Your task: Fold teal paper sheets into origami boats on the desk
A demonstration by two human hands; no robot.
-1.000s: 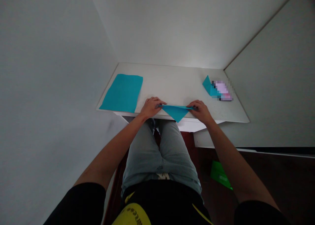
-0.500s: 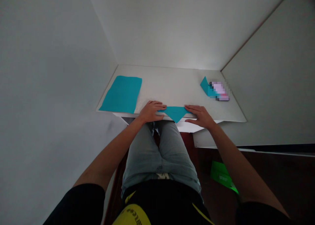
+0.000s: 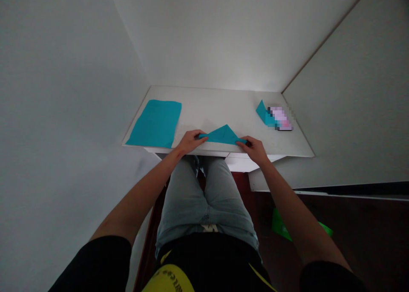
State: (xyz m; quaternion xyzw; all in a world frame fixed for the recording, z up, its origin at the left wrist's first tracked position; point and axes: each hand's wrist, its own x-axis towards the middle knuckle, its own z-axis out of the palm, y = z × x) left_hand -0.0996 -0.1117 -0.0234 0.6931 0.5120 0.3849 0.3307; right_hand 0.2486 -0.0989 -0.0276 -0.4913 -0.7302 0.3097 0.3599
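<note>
A teal paper folded into a triangle (image 3: 222, 135) lies near the front edge of the white table (image 3: 223, 108), its point facing away from me. My left hand (image 3: 188, 141) pinches its left corner. My right hand (image 3: 254, 148) pinches its right corner. Both hands rest at the table's front edge, above my knees.
A flat teal sheet (image 3: 155, 122) lies at the table's left end. At the right end sits a small folded teal piece (image 3: 263, 113) beside a blurred pinkish object (image 3: 281, 119). White walls close in the table at the back and both sides. A green item (image 3: 281, 224) lies on the dark floor.
The triangle pointed toward me, over the table edge; now its point faces away. My hands went from pressing flat on it to pinching its two corners.
</note>
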